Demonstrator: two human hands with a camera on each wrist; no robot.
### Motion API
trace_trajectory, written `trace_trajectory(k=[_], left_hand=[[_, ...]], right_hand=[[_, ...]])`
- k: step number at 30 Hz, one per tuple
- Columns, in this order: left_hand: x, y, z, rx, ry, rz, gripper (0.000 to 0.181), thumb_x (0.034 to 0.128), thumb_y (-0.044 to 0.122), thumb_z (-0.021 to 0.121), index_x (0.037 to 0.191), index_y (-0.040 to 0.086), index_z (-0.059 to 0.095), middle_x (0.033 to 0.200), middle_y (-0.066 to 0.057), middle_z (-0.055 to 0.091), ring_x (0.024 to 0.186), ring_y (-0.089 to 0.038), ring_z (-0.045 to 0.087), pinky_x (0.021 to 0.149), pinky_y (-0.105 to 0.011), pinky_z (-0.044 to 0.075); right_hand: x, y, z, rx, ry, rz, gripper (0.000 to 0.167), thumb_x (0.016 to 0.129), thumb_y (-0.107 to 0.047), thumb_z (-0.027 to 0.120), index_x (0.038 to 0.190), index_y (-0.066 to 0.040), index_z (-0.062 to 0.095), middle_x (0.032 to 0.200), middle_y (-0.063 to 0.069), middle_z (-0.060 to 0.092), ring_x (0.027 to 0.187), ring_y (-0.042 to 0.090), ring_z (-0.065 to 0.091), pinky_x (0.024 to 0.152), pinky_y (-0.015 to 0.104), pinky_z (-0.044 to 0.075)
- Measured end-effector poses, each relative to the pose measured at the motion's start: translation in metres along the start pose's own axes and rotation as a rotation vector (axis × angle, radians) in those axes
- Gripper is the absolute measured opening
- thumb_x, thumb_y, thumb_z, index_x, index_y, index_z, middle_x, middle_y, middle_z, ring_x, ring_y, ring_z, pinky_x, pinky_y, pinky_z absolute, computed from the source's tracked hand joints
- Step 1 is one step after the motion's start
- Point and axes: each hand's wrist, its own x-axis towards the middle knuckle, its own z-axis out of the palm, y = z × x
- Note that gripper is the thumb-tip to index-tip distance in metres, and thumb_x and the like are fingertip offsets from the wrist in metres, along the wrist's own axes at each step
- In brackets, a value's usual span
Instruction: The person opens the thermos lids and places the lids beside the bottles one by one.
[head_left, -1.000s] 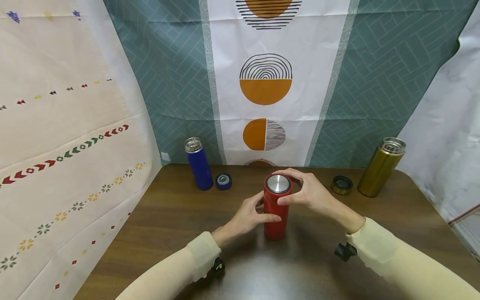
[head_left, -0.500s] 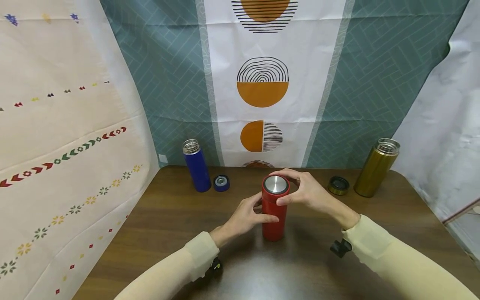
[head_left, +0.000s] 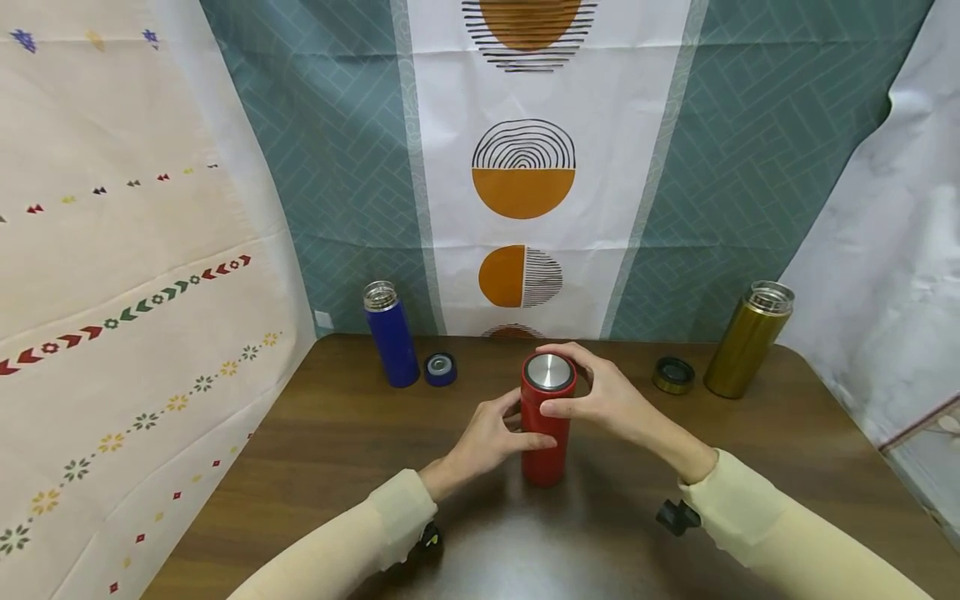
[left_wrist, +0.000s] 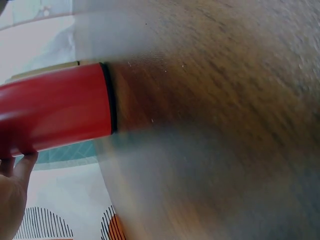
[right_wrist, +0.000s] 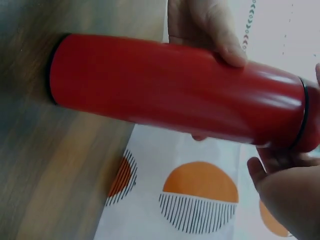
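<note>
A red thermos flask (head_left: 545,462) stands upright on the wooden table, its red lid with a silver top (head_left: 550,372) in place. My left hand (head_left: 480,443) grips the body from the left, thumb across the front. From the right, my right hand (head_left: 611,402) holds the flask at the lid, thumb at the front and fingers behind. A dark seam between lid and flask body (right_wrist: 150,85) shows in the right wrist view. The left wrist view shows the lower part of the flask (left_wrist: 55,107) and its black base ring.
At the back left stands an open blue flask (head_left: 393,343), with its blue lid (head_left: 440,369) beside it. An open gold flask (head_left: 750,340) is at the back right, its lid (head_left: 673,375) just left of it. Patterned cloth (head_left: 525,192) hangs behind the table (head_left: 330,433).
My right thumb has shifted leftward across the front of the lid. The left hand keeps its grip on the thermos flask. The whole head view has shifted slightly.
</note>
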Motion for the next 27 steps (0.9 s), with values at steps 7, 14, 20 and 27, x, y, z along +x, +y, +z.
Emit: trace_trajectory(k=[7, 14, 20, 27], left_hand=[[0.001, -0.001, -0.001, -0.007, -0.008, -0.013, 0.063, 0.0879, 0.029, 0.086, 0.145, 0.022, 0.059, 0.135, 0.007, 0.069, 0.120, -0.013, 0.068, 0.102, -0.034, 0.054], [0.004, -0.001, -0.006, -0.008, -0.022, -0.026, 0.060, 0.0873, 0.032, 0.086, 0.141, 0.022, 0.062, 0.131, 0.008, 0.071, 0.118, -0.012, 0.069, 0.102, -0.035, 0.054], [0.007, 0.000, -0.008, 0.012, -0.033, -0.023, 0.061, 0.0870, 0.033, 0.086, 0.141, 0.021, 0.063, 0.131, 0.008, 0.071, 0.119, -0.011, 0.068, 0.103, -0.038, 0.054], [0.005, 0.000, -0.005, 0.016, -0.030, -0.025, 0.061, 0.0868, 0.032, 0.087, 0.142, 0.022, 0.063, 0.131, 0.007, 0.071, 0.119, -0.011, 0.068, 0.103, -0.038, 0.054]], right_hand=[[0.003, 0.002, 0.000, 0.009, 0.036, 0.014, 0.061, 0.082, -0.022, 0.089, 0.138, -0.020, 0.065, 0.125, -0.002, 0.070, 0.116, 0.023, 0.063, 0.103, 0.047, 0.051], [0.008, 0.002, -0.003, -0.006, 0.017, -0.004, 0.059, 0.080, -0.024, 0.091, 0.135, -0.023, 0.068, 0.123, -0.003, 0.072, 0.114, 0.022, 0.064, 0.102, 0.052, 0.051], [0.011, 0.002, -0.007, 0.030, -0.006, 0.001, 0.060, 0.080, -0.021, 0.091, 0.135, -0.021, 0.067, 0.125, -0.001, 0.072, 0.114, 0.024, 0.064, 0.102, 0.052, 0.051], [0.009, 0.005, -0.007, 0.091, -0.035, 0.022, 0.062, 0.081, -0.017, 0.090, 0.138, -0.018, 0.065, 0.128, 0.002, 0.070, 0.115, 0.027, 0.064, 0.101, 0.046, 0.054]])
